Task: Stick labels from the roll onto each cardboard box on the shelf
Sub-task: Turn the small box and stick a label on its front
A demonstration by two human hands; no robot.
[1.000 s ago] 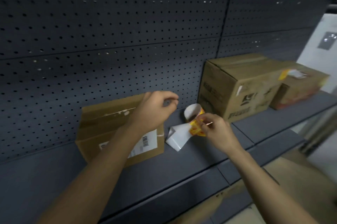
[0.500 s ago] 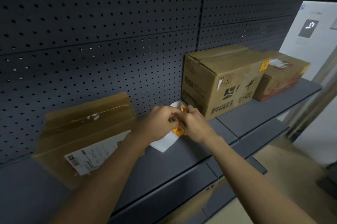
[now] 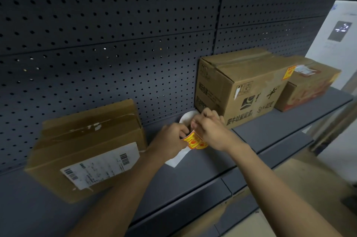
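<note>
From the head camera, both your hands meet over the shelf (image 3: 212,171), between the boxes. Your right hand (image 3: 211,132) curls round the label roll (image 3: 195,141) from above and holds it firmly. Your left hand (image 3: 170,137) closes thumb and fingertips on the near edge of the roll, where the outermost orange label shows. I cannot tell whether that label has lifted from its backing. The empty white backing strip (image 3: 176,159) trails down from the grip onto the shelf below your left wrist.

The flat box (image 3: 87,140) lies to the left of the grip, near your left forearm. It carries a white shipping label (image 3: 100,165) but no orange one that I can see. The tall box (image 3: 241,86) stands just behind and to the right of your right hand, with an orange sticker (image 3: 289,73) at its far top corner. The low box (image 3: 311,86) sits beyond it, well away from the grip.

You appear to be peeling the next label. The next move calls for a clean pull with the left fingers while the right hand steadies the roll. The flat box looks like the likely target, so carry the label left and press it flat.
</note>
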